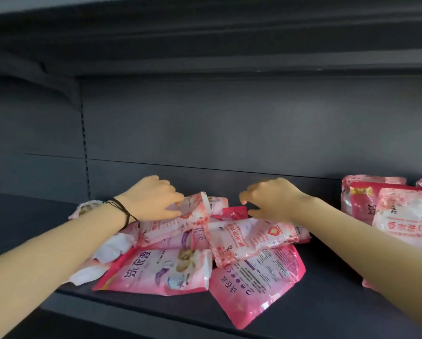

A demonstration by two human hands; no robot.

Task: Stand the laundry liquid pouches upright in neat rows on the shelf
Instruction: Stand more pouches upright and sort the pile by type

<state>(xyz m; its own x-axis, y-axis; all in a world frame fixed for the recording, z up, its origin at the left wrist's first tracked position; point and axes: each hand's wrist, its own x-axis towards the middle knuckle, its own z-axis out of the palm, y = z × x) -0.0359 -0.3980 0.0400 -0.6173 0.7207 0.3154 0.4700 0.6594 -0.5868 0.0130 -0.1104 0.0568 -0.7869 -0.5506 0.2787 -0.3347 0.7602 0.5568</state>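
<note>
A heap of pink laundry liquid pouches [197, 260] lies flat and jumbled on the dark shelf [327, 297]. My left hand [153, 196] grips the top edge of a pale pink pouch [180, 218] at the heap's back left. My right hand [271, 199] hovers over the back of the heap with fingers loosely curled, just above another pale pouch [251, 238]; it holds nothing. At the right, several pouches [386, 211] stand upright against the back wall.
The shelf's back panel [229, 133] is close behind the heap. An upper shelf [205, 52] hangs overhead. A slotted upright post [84, 148] stands at the left. Bare shelf shows left of the heap and between heap and standing pouches.
</note>
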